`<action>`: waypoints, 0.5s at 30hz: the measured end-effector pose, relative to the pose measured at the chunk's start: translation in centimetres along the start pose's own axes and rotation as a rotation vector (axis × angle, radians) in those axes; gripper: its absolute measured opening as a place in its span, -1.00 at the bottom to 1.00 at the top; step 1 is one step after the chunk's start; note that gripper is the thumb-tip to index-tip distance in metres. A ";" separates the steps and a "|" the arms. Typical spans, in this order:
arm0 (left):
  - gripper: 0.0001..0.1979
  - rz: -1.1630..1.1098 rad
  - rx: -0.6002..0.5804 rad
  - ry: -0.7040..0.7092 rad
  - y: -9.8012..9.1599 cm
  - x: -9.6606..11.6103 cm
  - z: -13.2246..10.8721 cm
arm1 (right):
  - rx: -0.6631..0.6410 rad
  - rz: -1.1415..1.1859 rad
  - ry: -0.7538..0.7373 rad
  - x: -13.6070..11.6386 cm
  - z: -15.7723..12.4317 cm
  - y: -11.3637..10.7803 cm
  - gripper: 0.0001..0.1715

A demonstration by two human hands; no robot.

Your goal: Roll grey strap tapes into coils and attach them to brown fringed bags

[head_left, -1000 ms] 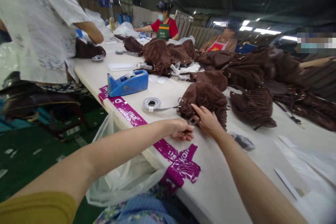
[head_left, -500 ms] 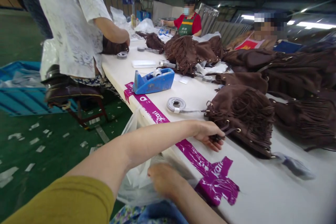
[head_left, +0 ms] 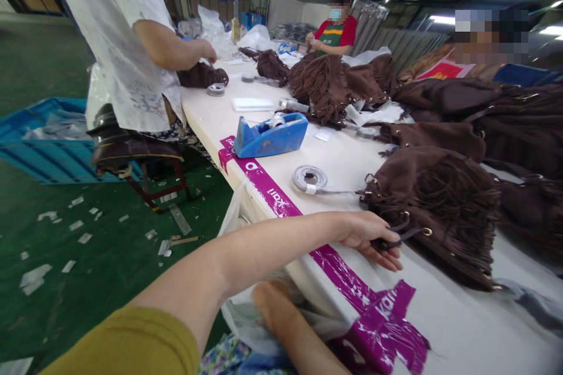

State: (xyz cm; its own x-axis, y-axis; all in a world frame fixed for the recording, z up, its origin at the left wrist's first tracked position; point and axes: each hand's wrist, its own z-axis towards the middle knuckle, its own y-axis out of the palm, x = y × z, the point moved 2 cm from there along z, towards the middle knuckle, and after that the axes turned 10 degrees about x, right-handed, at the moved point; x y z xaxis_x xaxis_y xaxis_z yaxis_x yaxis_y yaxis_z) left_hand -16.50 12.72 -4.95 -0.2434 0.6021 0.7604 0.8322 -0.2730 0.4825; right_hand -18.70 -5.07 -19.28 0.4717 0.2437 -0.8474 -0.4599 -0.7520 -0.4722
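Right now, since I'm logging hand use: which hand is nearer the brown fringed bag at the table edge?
Left. The left hand grips the strap of the fringed bag on the table. The right hand is below the table edge, at the clear plastic bag.

Brown fringed bag (head_left: 435,199), blue tape dispenser (head_left: 270,135), magenta tape (head_left: 272,193)

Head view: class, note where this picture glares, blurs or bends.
Head view: ceiling lights glare white at upper right under a dark roof; the table goes soft toward the lower right corner; its near edge looks stretched; the left hand on the strap of the fringed bag is fairly sharp.
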 end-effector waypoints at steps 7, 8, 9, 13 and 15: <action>-0.79 -0.009 0.068 -0.036 0.3 0.5 -0.9 | -0.020 -0.445 -0.216 -5.6 -3.2 -4.9 -0.71; -0.80 -0.003 0.076 -0.041 0.4 0.6 -1.1 | -0.023 -0.462 -0.236 -6.4 -4.1 -5.9 -0.73; -0.82 0.007 0.084 -0.047 0.5 0.8 -1.4 | -0.007 -0.451 -0.236 -7.0 -5.2 -7.1 -0.77; -0.89 0.097 0.141 -0.047 1.6 1.5 -2.7 | 0.167 0.118 -0.024 -6.9 -9.7 -12.9 -0.76; -0.94 0.155 0.173 -0.022 2.3 2.1 -3.2 | 0.204 0.439 0.059 -5.6 -11.7 -15.7 -0.54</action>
State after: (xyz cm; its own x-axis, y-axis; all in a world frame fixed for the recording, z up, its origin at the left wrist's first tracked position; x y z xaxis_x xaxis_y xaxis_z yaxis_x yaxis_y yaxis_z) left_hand -16.67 10.97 -0.88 -0.0968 0.5800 0.8088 0.9324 -0.2316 0.2776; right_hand -5.30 -1.84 -4.28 0.2392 -0.1094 -0.9648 -0.7601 -0.6393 -0.1159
